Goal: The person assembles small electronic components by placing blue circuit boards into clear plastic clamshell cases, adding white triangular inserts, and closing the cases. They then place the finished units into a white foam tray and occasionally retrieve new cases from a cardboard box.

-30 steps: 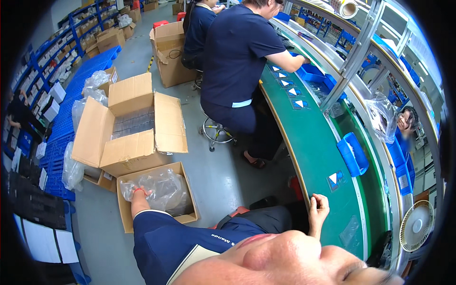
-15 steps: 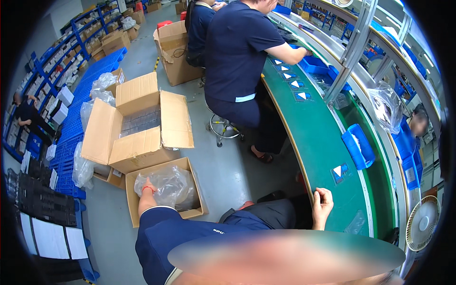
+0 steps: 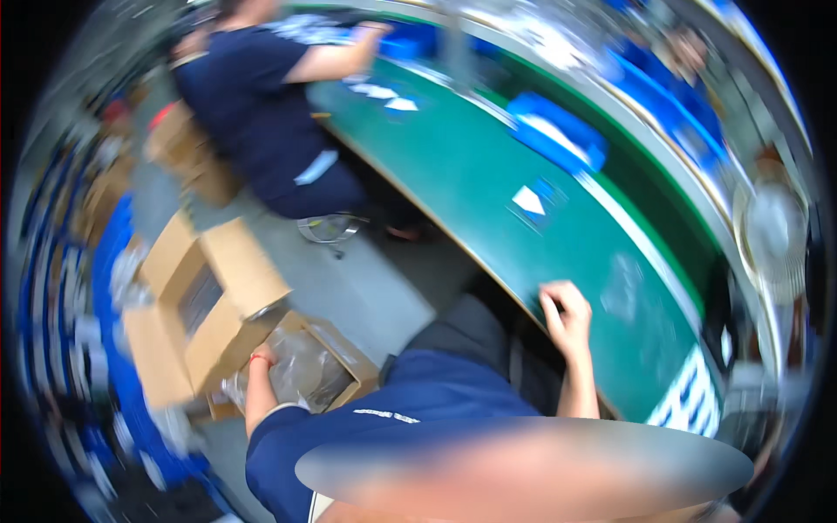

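My left hand point(image 3: 263, 353) reaches down to the left, a red band round its wrist, against a clear plastic bag point(image 3: 301, 366) in an open cardboard box point(image 3: 353, 362). Its fingers are blurred and partly lost against the plastic, so a grip cannot be made out. At the near edge of the green worktable point(image 3: 488, 235), my right hand point(image 3: 568, 318) has its fingers curled in toward the thumb, and nothing shows in it. A blue-backed card with a white triangular shape point(image 3: 528, 200) lies farther along the table. Nearer my right hand is a clear plastic piece point(image 3: 622, 283).
A taller open carton point(image 3: 240, 266) with grey contents stands beside the bag's box. A co-worker point(image 3: 261, 113) in dark blue sits at the table's far left. A blue bin point(image 3: 558, 131) stands along the table's back. A fan point(image 3: 774, 227) is at the right. A striped sheet point(image 3: 689, 397) lies at the near right.
The view has swung to the right and blurred, shifting the co-worker and cartons leftward. My left hand remains at the plastic bag, my right at the table edge. The striped sheet has come into view.
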`<state>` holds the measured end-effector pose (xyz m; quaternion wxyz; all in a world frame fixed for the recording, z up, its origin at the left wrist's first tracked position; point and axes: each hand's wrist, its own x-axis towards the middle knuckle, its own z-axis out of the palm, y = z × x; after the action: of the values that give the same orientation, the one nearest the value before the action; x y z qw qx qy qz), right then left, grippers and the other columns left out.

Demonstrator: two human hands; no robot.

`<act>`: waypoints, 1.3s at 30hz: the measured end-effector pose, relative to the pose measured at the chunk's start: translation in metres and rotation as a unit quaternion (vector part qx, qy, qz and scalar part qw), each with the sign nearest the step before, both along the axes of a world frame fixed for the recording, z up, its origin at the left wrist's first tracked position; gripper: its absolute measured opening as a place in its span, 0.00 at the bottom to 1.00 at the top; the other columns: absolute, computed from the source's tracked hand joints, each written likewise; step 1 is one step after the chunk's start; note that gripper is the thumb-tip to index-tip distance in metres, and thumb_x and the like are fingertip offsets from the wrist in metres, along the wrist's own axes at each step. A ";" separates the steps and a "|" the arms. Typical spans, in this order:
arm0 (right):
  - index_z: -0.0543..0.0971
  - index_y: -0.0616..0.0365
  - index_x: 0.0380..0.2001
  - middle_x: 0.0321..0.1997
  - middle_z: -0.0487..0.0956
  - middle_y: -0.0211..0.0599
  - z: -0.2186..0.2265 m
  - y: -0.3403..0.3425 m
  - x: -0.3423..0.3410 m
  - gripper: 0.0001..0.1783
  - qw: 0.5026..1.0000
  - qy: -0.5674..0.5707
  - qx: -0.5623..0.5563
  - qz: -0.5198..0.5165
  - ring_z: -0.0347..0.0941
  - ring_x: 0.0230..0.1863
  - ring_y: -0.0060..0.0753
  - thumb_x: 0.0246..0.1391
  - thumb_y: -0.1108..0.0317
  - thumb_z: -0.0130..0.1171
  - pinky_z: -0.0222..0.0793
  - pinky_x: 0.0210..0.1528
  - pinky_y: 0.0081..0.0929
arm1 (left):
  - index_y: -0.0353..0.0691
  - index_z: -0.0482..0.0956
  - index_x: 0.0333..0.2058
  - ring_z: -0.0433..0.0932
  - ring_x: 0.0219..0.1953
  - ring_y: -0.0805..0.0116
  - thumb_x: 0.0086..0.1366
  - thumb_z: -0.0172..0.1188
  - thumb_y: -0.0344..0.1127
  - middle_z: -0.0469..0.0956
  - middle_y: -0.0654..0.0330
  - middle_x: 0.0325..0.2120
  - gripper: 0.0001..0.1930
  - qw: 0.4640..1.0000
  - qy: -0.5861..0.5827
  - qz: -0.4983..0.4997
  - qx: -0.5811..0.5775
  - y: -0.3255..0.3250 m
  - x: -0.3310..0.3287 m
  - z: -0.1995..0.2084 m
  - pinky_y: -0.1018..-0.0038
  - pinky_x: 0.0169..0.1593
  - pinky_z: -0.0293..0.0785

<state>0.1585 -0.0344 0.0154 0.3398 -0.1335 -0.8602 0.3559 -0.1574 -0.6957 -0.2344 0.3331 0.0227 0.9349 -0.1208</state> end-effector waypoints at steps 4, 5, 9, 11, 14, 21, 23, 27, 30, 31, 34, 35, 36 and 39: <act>0.80 0.58 0.30 0.30 0.79 0.38 0.006 0.035 0.046 0.03 0.988 -0.024 0.100 -0.111 0.75 0.36 0.43 0.50 0.73 0.63 0.67 0.40 0.36 | 0.35 0.81 0.46 0.82 0.43 0.60 0.54 0.67 0.37 0.83 0.49 0.39 0.20 0.963 -0.028 -0.091 0.252 0.184 -0.011 0.093 0.69 0.49 0.76; 0.80 0.58 0.29 0.31 0.79 0.37 0.010 0.044 0.056 0.04 0.980 -0.033 0.118 -0.156 0.74 0.36 0.42 0.49 0.73 0.64 0.66 0.40 0.36 | 0.36 0.82 0.45 0.82 0.43 0.59 0.58 0.66 0.37 0.83 0.49 0.39 0.17 0.926 -0.083 -0.066 0.364 0.236 -0.015 0.115 0.69 0.49 0.76; 0.80 0.57 0.41 0.48 0.76 0.46 0.007 0.077 0.069 0.20 0.916 -0.132 0.159 -0.343 0.71 0.48 0.47 0.45 0.59 0.69 0.67 0.47 0.39 | 0.34 0.82 0.39 0.81 0.36 0.64 0.60 0.64 0.29 0.82 0.53 0.34 0.09 0.714 -0.210 -0.350 0.569 0.482 0.062 0.269 0.73 0.42 0.75; 0.79 0.57 0.46 0.55 0.72 0.52 0.005 0.085 0.060 0.28 0.886 -0.203 0.151 -0.388 0.68 0.54 0.52 0.43 0.55 0.70 0.67 0.52 0.41 | 0.35 0.82 0.37 0.80 0.36 0.61 0.59 0.64 0.30 0.82 0.55 0.35 0.08 0.663 -0.209 -0.428 0.578 0.558 0.100 0.291 0.69 0.39 0.74; 0.77 0.57 0.51 0.63 0.66 0.63 -0.003 0.098 0.045 0.34 0.877 -0.284 0.067 -0.383 0.65 0.60 0.60 0.40 0.53 0.71 0.65 0.59 0.44 | 0.36 0.81 0.36 0.78 0.40 0.52 0.59 0.62 0.32 0.81 0.53 0.37 0.08 0.495 -0.144 -0.524 0.677 0.656 0.147 0.274 0.63 0.45 0.72; 0.79 0.54 0.48 0.59 0.70 0.64 -0.017 0.119 0.055 0.32 0.933 -0.066 -0.100 -0.340 0.67 0.60 0.60 0.37 0.55 0.72 0.64 0.61 0.46 | 0.35 0.73 0.43 0.76 0.29 0.76 0.66 0.60 0.33 0.77 0.60 0.30 0.10 0.577 -0.430 -0.056 0.692 0.738 0.206 0.227 0.82 0.23 0.73; 0.80 0.54 0.48 0.57 0.72 0.62 -0.018 0.117 0.051 0.31 0.936 -0.048 -0.115 -0.328 0.68 0.60 0.58 0.38 0.56 0.73 0.65 0.60 0.45 | 0.36 0.73 0.41 0.77 0.29 0.76 0.67 0.59 0.32 0.77 0.60 0.30 0.08 0.536 -0.543 -0.006 0.646 0.737 0.199 0.216 0.81 0.23 0.74; 0.79 0.54 0.50 0.58 0.73 0.56 -0.017 0.111 0.043 0.30 0.942 -0.022 -0.152 -0.300 0.73 0.55 0.47 0.42 0.57 0.72 0.71 0.51 0.36 | 0.38 0.75 0.36 0.76 0.27 0.77 0.67 0.59 0.31 0.77 0.62 0.28 0.04 0.510 -0.568 0.022 0.645 0.735 0.186 0.213 0.82 0.22 0.71; 0.77 0.54 0.53 0.59 0.72 0.51 -0.018 0.111 0.045 0.31 0.916 0.032 -0.293 -0.273 0.74 0.50 0.38 0.44 0.59 0.71 0.72 0.42 0.28 | 0.39 0.75 0.35 0.74 0.26 0.78 0.67 0.58 0.32 0.76 0.63 0.27 0.04 0.499 -0.578 0.059 0.643 0.729 0.178 0.213 0.82 0.22 0.70; 0.76 0.53 0.55 0.60 0.71 0.49 -0.018 0.111 0.045 0.31 0.901 0.053 -0.336 -0.269 0.74 0.48 0.36 0.45 0.59 0.70 0.71 0.37 0.25 | 0.39 0.75 0.35 0.74 0.25 0.77 0.67 0.58 0.32 0.76 0.63 0.26 0.04 0.497 -0.582 0.068 0.640 0.726 0.173 0.214 0.82 0.22 0.70; 0.79 0.53 0.51 0.61 0.68 0.56 -0.004 0.099 0.052 0.31 0.907 -0.129 -0.048 -0.398 0.66 0.58 0.53 0.44 0.52 0.70 0.65 0.51 0.41 | 0.38 0.76 0.36 0.74 0.28 0.77 0.68 0.58 0.33 0.76 0.63 0.29 0.05 0.509 -0.564 0.037 0.650 0.714 0.157 0.218 0.80 0.22 0.73; 0.80 0.52 0.49 0.62 0.67 0.58 -0.005 0.094 0.049 0.31 0.885 -0.188 0.092 -0.417 0.61 0.62 0.59 0.43 0.49 0.70 0.61 0.57 0.49 | 0.37 0.76 0.36 0.74 0.28 0.77 0.68 0.58 0.33 0.76 0.63 0.30 0.05 0.507 -0.560 0.028 0.654 0.709 0.152 0.219 0.80 0.23 0.74; 0.82 0.51 0.47 0.63 0.65 0.60 0.003 0.087 0.042 0.31 0.887 -0.156 0.114 -0.420 0.54 0.65 0.64 0.41 0.44 0.69 0.49 0.62 0.59 | 0.37 0.76 0.37 0.74 0.29 0.77 0.68 0.57 0.33 0.76 0.63 0.31 0.06 0.514 -0.559 0.018 0.650 0.706 0.148 0.218 0.80 0.24 0.75; 0.78 0.50 0.53 0.64 0.63 0.60 0.008 0.078 0.013 0.35 0.942 -0.076 0.092 -0.315 0.59 0.62 0.64 0.42 0.45 0.69 0.54 0.61 0.55 | 0.37 0.76 0.37 0.75 0.30 0.77 0.69 0.56 0.34 0.76 0.63 0.31 0.06 0.492 -0.564 -0.009 0.663 0.697 0.143 0.213 0.80 0.24 0.74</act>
<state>0.1719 0.0436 0.0232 0.3790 -0.3922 -0.8266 0.1384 -0.0146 0.0009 -0.0209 0.6752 0.3088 0.3517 0.5702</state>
